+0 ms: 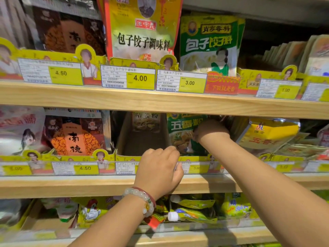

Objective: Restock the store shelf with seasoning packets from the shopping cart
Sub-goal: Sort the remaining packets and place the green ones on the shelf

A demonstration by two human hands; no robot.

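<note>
Right grip (210,130) amid crowded green packets (183,132).

Yellow price tags (140,78) are clipped along the front edge of the upper wooden board (160,102). A red promo card (221,85) is set beside the 3.00 tag (189,82). A beaded bracelet (142,198) is worn on one wrist.
</note>
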